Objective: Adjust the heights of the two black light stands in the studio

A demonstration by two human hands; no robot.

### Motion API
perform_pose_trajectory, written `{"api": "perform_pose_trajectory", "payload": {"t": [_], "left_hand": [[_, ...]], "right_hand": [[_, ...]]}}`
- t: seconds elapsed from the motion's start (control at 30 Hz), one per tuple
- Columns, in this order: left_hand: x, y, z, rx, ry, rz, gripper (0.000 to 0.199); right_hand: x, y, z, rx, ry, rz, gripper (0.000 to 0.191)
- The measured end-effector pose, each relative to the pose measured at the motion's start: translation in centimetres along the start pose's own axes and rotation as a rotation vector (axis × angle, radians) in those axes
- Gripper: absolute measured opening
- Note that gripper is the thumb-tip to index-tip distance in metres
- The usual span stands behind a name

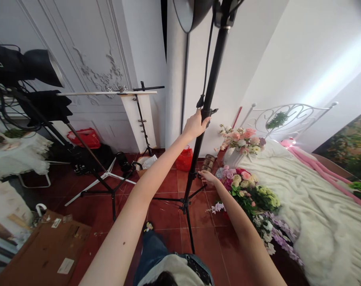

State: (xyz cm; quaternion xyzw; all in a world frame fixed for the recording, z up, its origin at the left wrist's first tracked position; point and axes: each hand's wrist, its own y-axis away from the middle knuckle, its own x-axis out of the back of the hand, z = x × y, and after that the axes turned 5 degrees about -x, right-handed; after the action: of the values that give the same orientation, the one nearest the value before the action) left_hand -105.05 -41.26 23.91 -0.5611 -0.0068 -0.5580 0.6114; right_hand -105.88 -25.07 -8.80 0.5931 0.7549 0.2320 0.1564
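Note:
A black light stand (214,75) rises in front of me, slightly tilted in view, its tripod legs spread on the floor. A lamp with a round reflector (190,14) is at its top, partly cut off. My left hand (196,124) is wrapped round the pole near the upper collar, just below a hanging cable's plug (200,101). Lower down, my right hand (208,177) is closed at the lower collar's knob (200,174), which the fingers partly hide. A locking lever (214,111) sticks out right of my left hand.
On the left stand another studio light (43,65) and a cardboard box (46,246). Flowers (242,182) and a bed with a cream blanket (317,194) are on the right. Behind the stand are a red bag (185,159) and a white panel (139,123).

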Motion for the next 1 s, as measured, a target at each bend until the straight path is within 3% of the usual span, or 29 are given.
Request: {"api": "perform_pose_trajectory", "payload": {"t": [0.2,0.5,0.63,0.83,1.0], "left_hand": [[-4.5,5.8,-2.2,0.115,0.044,-0.058,0.046],[-12.6,16.3,-6.6,0.290,0.075,-0.175,0.048],[-14.1,17.7,-7.5,0.333,0.082,-0.191,0.046],[-14.8,18.4,-8.0,0.334,0.141,-0.162,0.046],[-15.0,19.0,-7.5,0.369,0.180,-0.121,0.047]], "right_hand": [[0.4,0.1,1.4,0.333,0.121,0.160,0.024],[0.5,-0.3,1.9,0.388,0.199,0.215,0.024],[0.4,-0.4,1.5,0.357,0.117,0.195,0.023],[-0.3,0.0,1.3,0.203,-0.082,0.143,0.016],[-1.4,-0.3,0.7,0.106,-0.214,0.201,0.008]]}}
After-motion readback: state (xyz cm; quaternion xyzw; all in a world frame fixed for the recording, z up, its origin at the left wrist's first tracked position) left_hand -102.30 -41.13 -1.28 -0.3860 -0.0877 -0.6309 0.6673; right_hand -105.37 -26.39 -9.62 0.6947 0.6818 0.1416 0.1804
